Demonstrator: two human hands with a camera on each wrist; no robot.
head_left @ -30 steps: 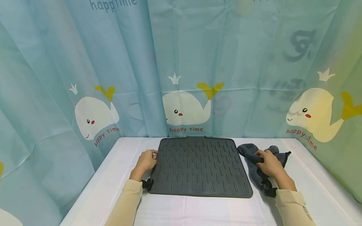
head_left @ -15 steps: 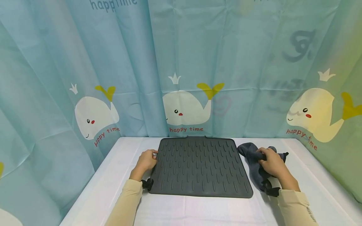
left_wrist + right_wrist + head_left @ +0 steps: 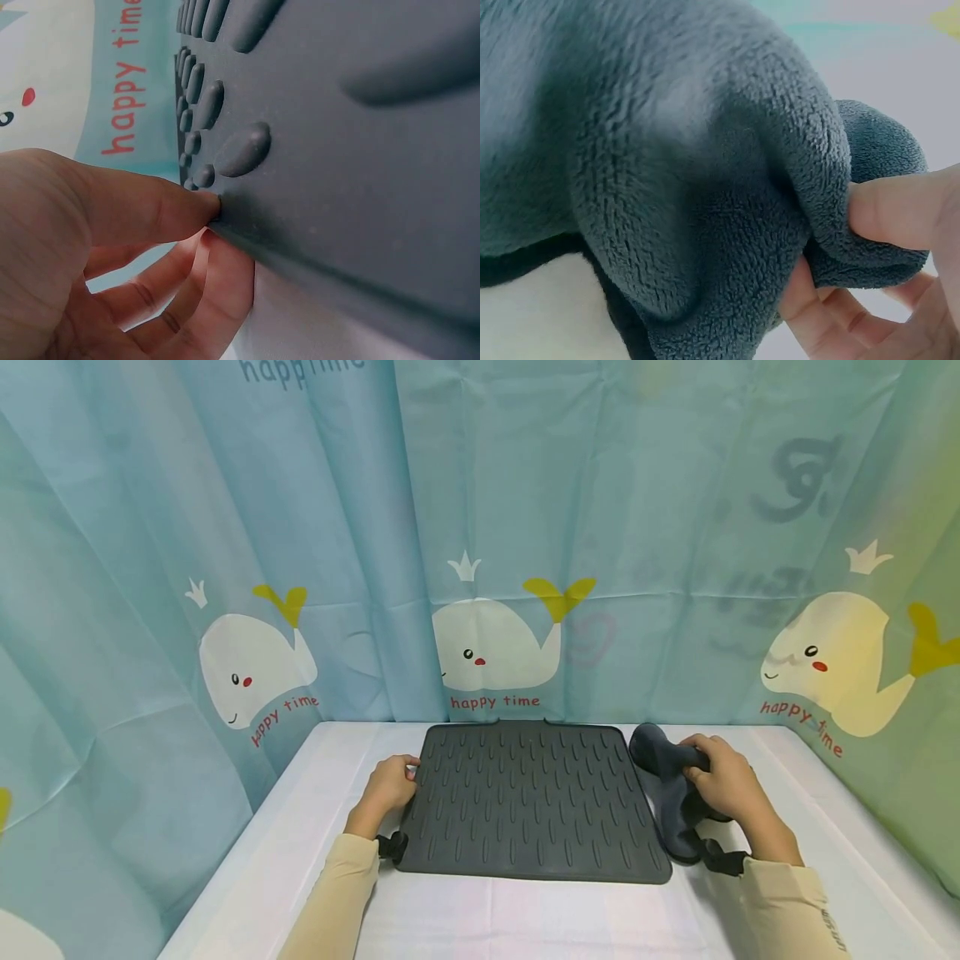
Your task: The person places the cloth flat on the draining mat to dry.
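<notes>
The person's right hand [image 3: 727,785] grasps a soft, fuzzy, dark blue-grey fabric cloth [image 3: 673,797], its thumb on one side of a gathered fold and its fingers on the other; the cloth, with a dark band along one edge in the right wrist view, bunches and drapes from the pinch, just beside the right edge of a dark grey, rectangular, rubbery-looking mat [image 3: 532,802]; whether the two touch cannot be told, nor whether the hanging part of the cloth rests on anything; the left hand [image 3: 390,787] pinches the mat's left edge, the thumb tip on the upper face by the rim and the fingers below the edge; the mat shows rows of raised, elongated ridges and, in the head view, lies between the hands on a white-covered table [image 3: 525,922], its far side close to the table's back edge; a black strap [image 3: 392,847] sits at the left wrist and another black band [image 3: 723,860] at the right, each next to a beige sleeve; behind the table hangs a pale blue-green fabric curtain [image 3: 615,502], printed with white whales [image 3: 495,643] that have yellow tails, white crowns and red "happy time" lettering.
</notes>
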